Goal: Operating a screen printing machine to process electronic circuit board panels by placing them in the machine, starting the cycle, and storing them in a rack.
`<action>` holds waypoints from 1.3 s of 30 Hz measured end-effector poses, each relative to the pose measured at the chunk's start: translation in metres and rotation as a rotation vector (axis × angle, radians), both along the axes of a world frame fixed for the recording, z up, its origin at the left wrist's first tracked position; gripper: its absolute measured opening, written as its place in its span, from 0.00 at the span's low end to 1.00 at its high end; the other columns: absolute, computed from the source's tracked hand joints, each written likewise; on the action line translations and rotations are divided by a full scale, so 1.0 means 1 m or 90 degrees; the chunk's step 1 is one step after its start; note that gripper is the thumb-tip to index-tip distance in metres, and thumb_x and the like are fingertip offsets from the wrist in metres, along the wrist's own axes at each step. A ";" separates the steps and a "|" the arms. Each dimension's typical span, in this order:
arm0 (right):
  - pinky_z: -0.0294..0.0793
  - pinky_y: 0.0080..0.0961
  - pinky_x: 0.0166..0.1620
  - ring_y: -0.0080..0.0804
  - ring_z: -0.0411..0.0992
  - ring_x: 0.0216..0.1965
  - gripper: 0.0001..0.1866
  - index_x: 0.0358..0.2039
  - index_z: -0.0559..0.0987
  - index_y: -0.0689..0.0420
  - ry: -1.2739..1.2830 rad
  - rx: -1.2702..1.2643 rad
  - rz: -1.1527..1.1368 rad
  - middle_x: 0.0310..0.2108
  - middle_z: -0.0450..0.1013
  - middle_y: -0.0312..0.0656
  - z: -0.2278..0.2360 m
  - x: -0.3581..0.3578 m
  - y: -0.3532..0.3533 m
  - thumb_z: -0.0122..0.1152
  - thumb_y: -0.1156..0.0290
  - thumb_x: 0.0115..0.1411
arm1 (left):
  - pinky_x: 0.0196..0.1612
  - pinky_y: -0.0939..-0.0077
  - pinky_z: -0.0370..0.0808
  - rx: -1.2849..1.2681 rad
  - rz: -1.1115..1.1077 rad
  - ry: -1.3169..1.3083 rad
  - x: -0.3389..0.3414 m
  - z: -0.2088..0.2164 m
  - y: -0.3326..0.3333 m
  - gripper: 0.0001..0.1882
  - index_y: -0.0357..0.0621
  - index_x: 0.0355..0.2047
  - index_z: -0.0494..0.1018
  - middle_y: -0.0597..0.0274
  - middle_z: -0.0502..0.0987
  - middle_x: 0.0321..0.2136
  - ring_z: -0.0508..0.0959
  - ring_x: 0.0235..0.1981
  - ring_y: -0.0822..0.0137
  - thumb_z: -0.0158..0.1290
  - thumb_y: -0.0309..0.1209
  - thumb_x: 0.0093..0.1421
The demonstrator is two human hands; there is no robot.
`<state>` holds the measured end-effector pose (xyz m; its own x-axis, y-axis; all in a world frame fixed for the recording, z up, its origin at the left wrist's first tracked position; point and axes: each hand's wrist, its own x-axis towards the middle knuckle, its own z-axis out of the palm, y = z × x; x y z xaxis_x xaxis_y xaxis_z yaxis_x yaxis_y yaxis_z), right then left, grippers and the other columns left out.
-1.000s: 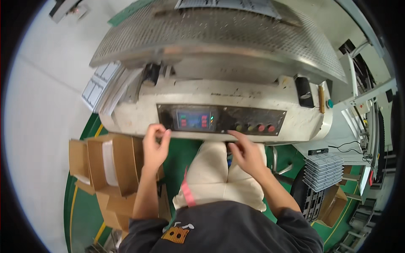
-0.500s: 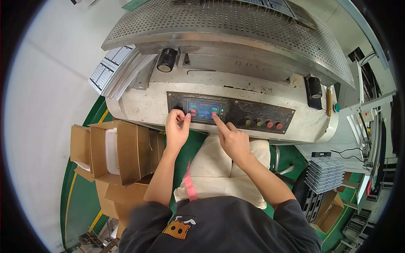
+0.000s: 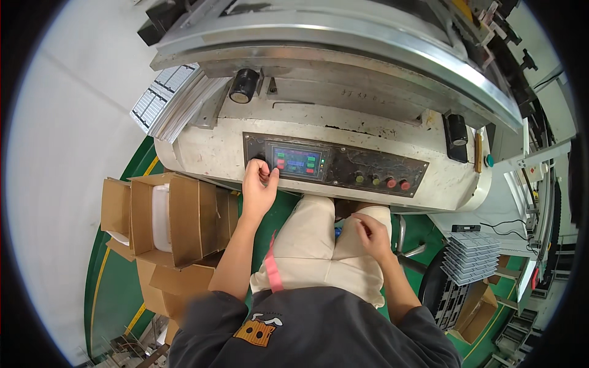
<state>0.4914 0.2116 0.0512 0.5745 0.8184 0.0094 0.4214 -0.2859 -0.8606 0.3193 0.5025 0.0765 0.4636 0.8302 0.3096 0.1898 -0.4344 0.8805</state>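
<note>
Near the control panel point(image 3: 345, 164), both hands point(image 3: 260, 187)

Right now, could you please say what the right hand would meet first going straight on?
Probably the white machine front edge below the control panel; depth at the right hand is unclear.

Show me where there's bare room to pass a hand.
Bare casing shows between the stacked sheets and the control panel, and between the panel and the green button at right. The panel's left end is crowded: the left hand covers part of it beside the screen. Cardboard boxes crowd the floor at left.
</note>
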 end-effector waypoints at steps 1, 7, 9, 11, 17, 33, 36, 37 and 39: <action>0.72 0.24 0.28 0.30 0.71 0.21 0.10 0.45 0.83 0.57 0.032 -0.035 -0.039 0.28 0.77 0.45 -0.007 0.004 -0.007 0.61 0.73 0.63 | 0.31 0.81 0.68 -0.001 0.001 -0.002 0.001 -0.001 -0.001 0.12 0.43 0.31 0.63 0.69 0.65 0.26 0.65 0.26 0.77 0.59 0.22 0.61; 0.71 0.22 0.29 0.28 0.71 0.22 0.08 0.41 0.84 0.57 0.074 0.000 -0.113 0.26 0.77 0.43 -0.051 -0.003 -0.012 0.61 0.71 0.64 | 0.29 0.84 0.64 -0.019 0.028 -0.008 0.004 -0.009 -0.001 0.15 0.45 0.30 0.62 0.72 0.62 0.25 0.63 0.25 0.80 0.60 0.21 0.60; 0.72 0.23 0.29 0.28 0.72 0.22 0.08 0.40 0.84 0.57 0.034 -0.001 -0.077 0.27 0.78 0.43 -0.041 -0.007 -0.007 0.61 0.70 0.64 | 0.28 0.84 0.63 -0.036 0.030 -0.022 0.004 -0.008 -0.001 0.16 0.45 0.30 0.61 0.72 0.62 0.24 0.62 0.25 0.81 0.61 0.21 0.60; 0.72 0.24 0.29 0.29 0.73 0.23 0.08 0.40 0.84 0.56 0.029 -0.005 -0.073 0.27 0.79 0.43 -0.039 -0.007 -0.007 0.61 0.70 0.64 | 0.27 0.86 0.61 -0.078 0.029 -0.037 0.005 -0.008 0.000 0.17 0.46 0.30 0.60 0.74 0.60 0.24 0.60 0.24 0.82 0.61 0.21 0.59; 0.75 0.26 0.31 0.33 0.77 0.25 0.08 0.39 0.84 0.55 -0.008 -0.004 -0.064 0.30 0.80 0.44 -0.042 -0.003 -0.007 0.62 0.69 0.64 | 0.26 0.86 0.60 -0.094 0.044 -0.030 0.009 -0.009 -0.001 0.19 0.46 0.29 0.59 0.74 0.59 0.24 0.59 0.24 0.82 0.63 0.21 0.58; 0.78 0.34 0.34 0.44 0.79 0.29 0.09 0.38 0.84 0.55 -0.075 -0.023 -0.077 0.34 0.81 0.46 -0.038 -0.008 -0.009 0.61 0.66 0.62 | 0.26 0.81 0.62 -0.093 0.046 -0.042 0.005 -0.018 0.002 0.20 0.44 0.28 0.59 0.70 0.58 0.23 0.59 0.23 0.78 0.64 0.22 0.56; 0.78 0.34 0.34 0.45 0.79 0.29 0.09 0.38 0.85 0.55 -0.094 -0.021 -0.077 0.34 0.81 0.46 -0.040 -0.008 -0.009 0.61 0.65 0.62 | 0.26 0.81 0.62 -0.091 0.046 -0.039 0.004 -0.017 0.002 0.20 0.44 0.27 0.59 0.71 0.58 0.23 0.59 0.23 0.78 0.64 0.23 0.55; 0.79 0.34 0.35 0.45 0.79 0.29 0.09 0.37 0.85 0.55 -0.100 -0.023 -0.076 0.34 0.81 0.46 -0.040 -0.007 -0.008 0.61 0.65 0.63 | 0.26 0.83 0.61 -0.090 0.039 -0.033 0.004 -0.017 0.002 0.20 0.46 0.28 0.59 0.72 0.58 0.23 0.59 0.23 0.80 0.63 0.22 0.57; 0.79 0.34 0.35 0.45 0.79 0.29 0.09 0.37 0.85 0.55 -0.102 -0.025 -0.079 0.34 0.81 0.46 -0.039 -0.007 -0.007 0.61 0.65 0.62 | 0.25 0.87 0.58 -0.087 0.027 -0.021 0.004 -0.015 0.001 0.20 0.48 0.29 0.58 0.76 0.58 0.23 0.58 0.23 0.84 0.62 0.20 0.59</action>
<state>0.4848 0.2049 0.0122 0.6643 0.7433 0.0790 0.5120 -0.3755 -0.7726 0.3236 0.5038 0.0612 0.4190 0.8840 0.2075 0.1751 -0.3029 0.9368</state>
